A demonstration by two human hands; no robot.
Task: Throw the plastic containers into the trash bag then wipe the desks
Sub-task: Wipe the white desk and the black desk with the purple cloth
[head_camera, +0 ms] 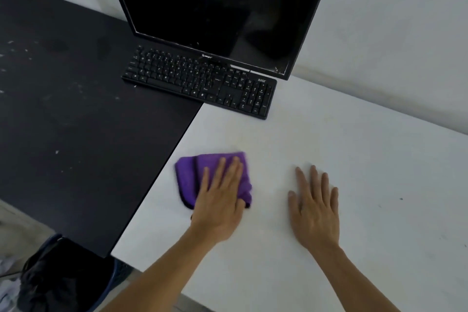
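Observation:
A folded purple cloth [188, 175] lies on the white desk [329, 159] near its left edge. My left hand [220, 200] presses flat on the cloth, fingers spread, blurred by motion. My right hand [315, 206] rests flat on the bare white desk to the right of the cloth, fingers apart, holding nothing. A black desk [71, 114] adjoins the white one on the left and shows pale specks. A bin lined with a black trash bag [58, 278] stands on the floor at the lower left. No plastic containers are in view.
A black monitor [215, 2] stands at the back across the seam of the two desks. A black keyboard [200, 81] lies in front of it, partly on each desk. A pale wall runs behind.

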